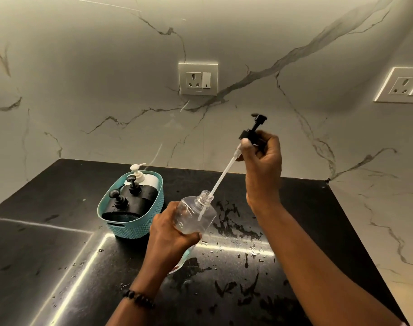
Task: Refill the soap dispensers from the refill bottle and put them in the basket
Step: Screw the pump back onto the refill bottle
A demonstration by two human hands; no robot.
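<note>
Countertop [59,231]: basket [130,228] holds three dispensers [139,188]; clear bottle [196,215] empty.

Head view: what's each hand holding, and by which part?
Left hand grips the clear bottle around its lower body. Right hand grips the black pump at its collar; its tube sits partly inside the neck.

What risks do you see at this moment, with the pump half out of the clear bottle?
The dip tube is still partly inside the tilted clear bottle; it may drip soap onto the counter, which looks already spattered. The left hand grips only the bottle's lower part, so it could slip while the right hand moves the pump.
</note>
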